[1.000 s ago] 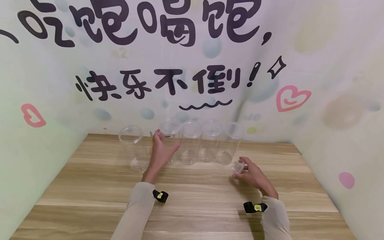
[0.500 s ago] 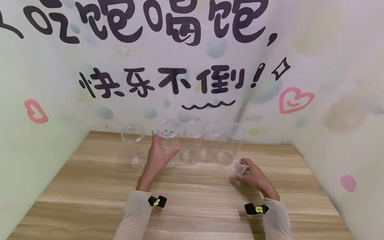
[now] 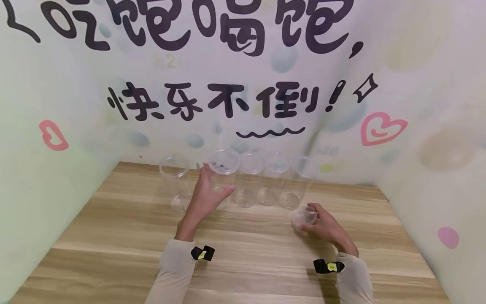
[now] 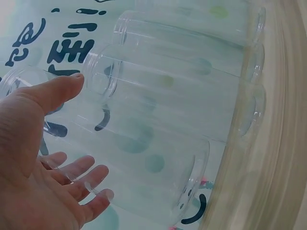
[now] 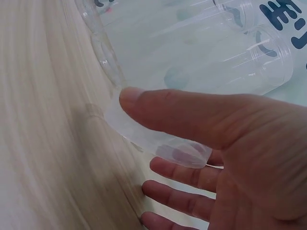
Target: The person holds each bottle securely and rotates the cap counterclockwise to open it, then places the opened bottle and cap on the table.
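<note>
I see the left hand curled round a clear jar toward eleven o'clock on the tabletop, the right hand pinching a small cup at three

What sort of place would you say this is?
Probably a staged recording booth: a printed backdrop stands behind a wood-grain tabletop, which bears clear jars, and both wrists wear black devices.

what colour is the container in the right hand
The container is translucent white, clearest in right wrist view.
</note>
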Demonstrator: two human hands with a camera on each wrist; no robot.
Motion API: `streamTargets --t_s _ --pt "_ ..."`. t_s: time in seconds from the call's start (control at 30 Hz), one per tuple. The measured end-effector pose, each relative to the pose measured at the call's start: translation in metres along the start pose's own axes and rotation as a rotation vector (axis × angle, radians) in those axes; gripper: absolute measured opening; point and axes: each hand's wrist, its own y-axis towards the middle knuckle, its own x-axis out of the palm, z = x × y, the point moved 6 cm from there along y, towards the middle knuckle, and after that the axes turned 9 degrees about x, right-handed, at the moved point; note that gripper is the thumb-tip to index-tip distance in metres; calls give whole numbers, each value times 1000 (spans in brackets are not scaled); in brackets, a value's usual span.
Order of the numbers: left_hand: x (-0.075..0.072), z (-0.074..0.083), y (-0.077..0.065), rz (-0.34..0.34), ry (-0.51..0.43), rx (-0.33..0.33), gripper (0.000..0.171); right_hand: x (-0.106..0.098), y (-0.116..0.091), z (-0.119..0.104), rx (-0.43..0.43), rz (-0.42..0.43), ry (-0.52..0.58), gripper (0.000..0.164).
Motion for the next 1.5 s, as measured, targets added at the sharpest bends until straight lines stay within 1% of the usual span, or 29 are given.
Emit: streamTargets --t_s 0.1,0.23,0.33,0.47,0.63,0.8,0.9,1.0,1.13,1.23,1.33,1.5 --pt "0 5 1 -5 -1 27 97 2 0 2 20 -7 1 84" --pt "-1 7 -1 -10 16 25 100 7 0 3 35 -23 1 81" --pt "-2 8 -2 -9 25 19 102 9 1 2 0 -23 -16 82" --pt "-2 9 -1 -11 32 13 103 10 3 1 -39 4 -59 82" --pt "-2 12 0 -24 55 5 104 10 4 2 -58 42 -109 80" --pt "-4 11 -2 -30 60 -22 107 13 3 2 -57 32 -104 80" --pt "-3 10 -2 -29 29 -16 105 13 3 3 -49 29 -103 81" --pt "0 10 -2 -30 -7 7 101 12 2 6 -44 41 -107 80" --pt "5 7 -4 -26 -30 25 94 12 2 8 -52 31 -117 81" --pt "7 5 -6 -27 -21 19 91 15 2 10 -55 24 -122 82" --pt "9 5 -7 -41 3 13 91 17 3 11 -42 28 -127 83" --pt "8 13 -3 -62 26 26 90 13 1 8 -41 35 -119 84"
